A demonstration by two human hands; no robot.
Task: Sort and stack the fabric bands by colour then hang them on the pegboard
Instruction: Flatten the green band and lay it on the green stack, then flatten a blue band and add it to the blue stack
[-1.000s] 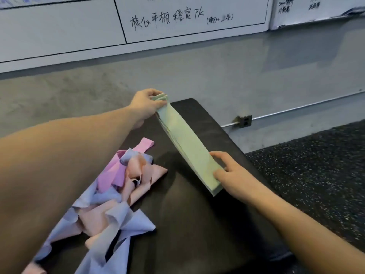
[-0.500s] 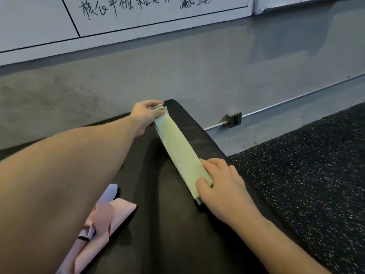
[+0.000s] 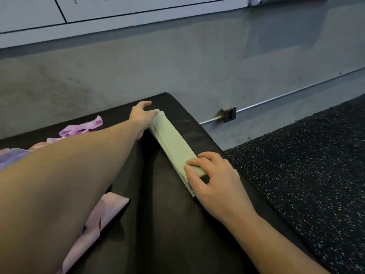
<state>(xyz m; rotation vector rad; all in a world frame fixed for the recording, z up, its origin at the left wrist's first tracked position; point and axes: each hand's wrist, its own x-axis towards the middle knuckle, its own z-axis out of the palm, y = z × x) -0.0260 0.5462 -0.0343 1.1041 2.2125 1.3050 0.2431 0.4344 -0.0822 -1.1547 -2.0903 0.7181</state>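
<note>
A stack of pale green fabric bands lies flat and diagonal near the right edge of the black padded bench. My left hand holds the stack's far end, fingers curled round it. My right hand grips the near end, thumb on the side and fingers over the top. Purple bands lie loose at the bench's far left, and pink bands stick out from under my left forearm. No pegboard is in view.
A grey wall with a whiteboard runs behind the bench. A metal rail with a socket box lines the wall's base. Speckled black rubber flooring lies to the right, below the bench edge.
The green stack has come down from a tilted, lifted hold to lie flat on the bench. My right hand's fingers now curl over its near end. The view shifted, hiding most loose bands.
</note>
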